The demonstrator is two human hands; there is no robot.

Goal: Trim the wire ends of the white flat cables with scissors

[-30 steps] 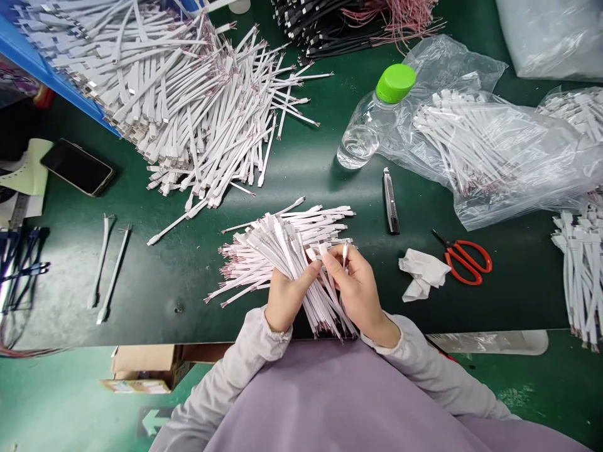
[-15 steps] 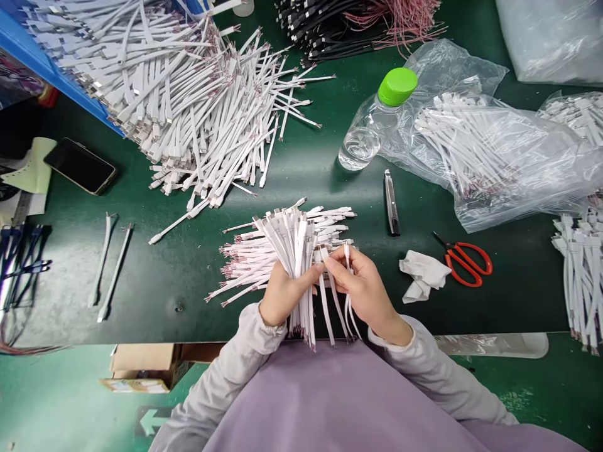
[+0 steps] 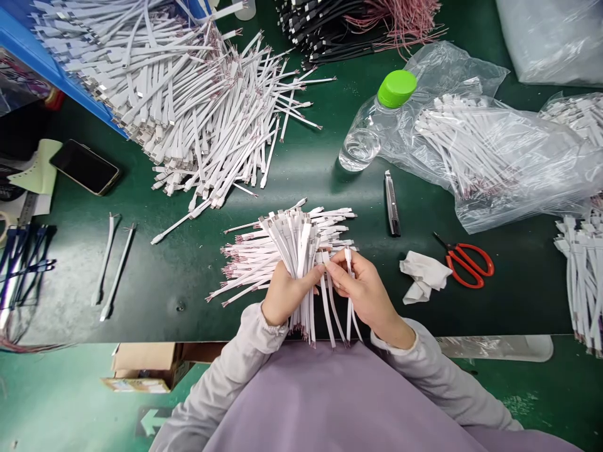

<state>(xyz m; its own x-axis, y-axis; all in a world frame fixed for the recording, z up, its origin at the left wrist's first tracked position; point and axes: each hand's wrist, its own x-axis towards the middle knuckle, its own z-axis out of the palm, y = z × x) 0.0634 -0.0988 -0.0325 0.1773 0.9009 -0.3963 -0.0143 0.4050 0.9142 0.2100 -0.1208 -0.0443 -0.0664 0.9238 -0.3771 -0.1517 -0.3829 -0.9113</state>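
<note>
My left hand (image 3: 287, 292) is closed around a thick bundle of short white flat cables (image 3: 294, 242), held nearly upright over the table's near edge. My right hand (image 3: 365, 292) pinches a few single white cables (image 3: 348, 260) beside that bundle, their ends hanging down toward my lap. Behind both hands lies a fanned heap of the same cables (image 3: 249, 260) on the green table (image 3: 301, 169).
A big pile of white cables (image 3: 188, 107) fills the far left. Black cables (image 3: 325, 25) lie at the back. A water bottle (image 3: 372, 122), a utility knife (image 3: 391, 204), crumpled tissue (image 3: 424, 273), red scissors (image 3: 466, 260), bagged cables (image 3: 490, 150) and a phone (image 3: 85, 166) surround me.
The bundle in my left hand has swung from slanted to nearly upright. My right hand has drawn a few cables apart from it to the right.
</note>
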